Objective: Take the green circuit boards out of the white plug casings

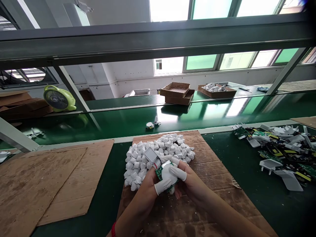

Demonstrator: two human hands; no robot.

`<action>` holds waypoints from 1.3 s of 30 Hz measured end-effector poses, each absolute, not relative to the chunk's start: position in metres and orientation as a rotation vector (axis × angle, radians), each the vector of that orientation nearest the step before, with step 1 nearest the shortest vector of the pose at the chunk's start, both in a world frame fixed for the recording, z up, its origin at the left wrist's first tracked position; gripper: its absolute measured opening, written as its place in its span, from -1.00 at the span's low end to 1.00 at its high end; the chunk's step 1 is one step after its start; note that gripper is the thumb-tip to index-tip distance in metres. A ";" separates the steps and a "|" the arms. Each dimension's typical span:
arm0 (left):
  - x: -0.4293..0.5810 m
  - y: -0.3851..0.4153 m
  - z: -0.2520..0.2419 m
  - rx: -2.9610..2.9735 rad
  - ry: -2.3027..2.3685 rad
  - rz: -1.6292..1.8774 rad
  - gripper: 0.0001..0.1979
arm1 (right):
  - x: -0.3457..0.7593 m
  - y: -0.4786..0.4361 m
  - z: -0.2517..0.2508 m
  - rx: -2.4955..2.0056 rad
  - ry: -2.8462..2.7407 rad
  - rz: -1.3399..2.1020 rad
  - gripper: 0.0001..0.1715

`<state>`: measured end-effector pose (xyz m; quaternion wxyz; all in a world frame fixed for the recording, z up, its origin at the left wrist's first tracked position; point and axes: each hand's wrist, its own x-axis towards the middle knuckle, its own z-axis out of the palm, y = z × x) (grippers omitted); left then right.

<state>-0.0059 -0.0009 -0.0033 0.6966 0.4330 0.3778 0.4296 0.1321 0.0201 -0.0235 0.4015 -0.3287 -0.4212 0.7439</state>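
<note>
Both my hands, with white finger cots on some fingers, hold one green circuit board (159, 172) low over the cardboard. My left hand (150, 186) grips its near left side, the thumb pressed across it. My right hand (184, 172) closes on the other side, thumb and fingers against a round white part (166, 173) on the board. A grey-white rectangular plastic housing (152, 157) is joined to the board by thin red and dark wires. Just beyond lies a heap of small white caps (170, 144). My fingers hide part of the board.
Brown cardboard (212, 171) covers the bench before me; another sheet (66, 184) lies left. Board assemblies (283, 148) are piled at right. Across a green conveyor (118, 121) stand cardboard trays (176, 92) and a green fan (59, 98). A metal beam (158, 38) crosses overhead.
</note>
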 end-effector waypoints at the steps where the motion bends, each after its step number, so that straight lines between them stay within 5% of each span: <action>1: -0.005 -0.001 -0.003 0.964 0.830 0.960 -0.32 | 0.132 0.020 -0.024 -0.831 -1.080 1.865 -0.36; 6: -0.004 -0.002 -0.003 0.932 0.842 0.928 -0.34 | 0.132 0.019 -0.028 -0.886 -1.249 1.562 -0.45; 11: -0.004 -0.002 -0.003 0.778 0.870 0.949 -0.24 | 0.144 0.031 -0.034 -1.077 -1.441 0.846 -0.41; 16: -0.002 -0.004 0.002 0.674 0.687 0.907 -0.24 | 0.160 0.054 -0.044 -1.223 -1.821 0.317 -0.67; 22: 0.003 -0.008 -0.011 0.689 0.492 0.742 -0.58 | 0.162 0.062 -0.056 -1.394 -2.363 0.175 -0.55; 33: 0.008 -0.005 -0.020 0.570 0.327 0.763 -0.65 | 0.166 0.075 -0.061 -1.464 -2.175 0.129 -0.52; 39: 0.009 -0.006 -0.015 0.600 0.443 0.765 -0.66 | 0.164 0.081 -0.076 -1.321 -2.167 0.147 -0.19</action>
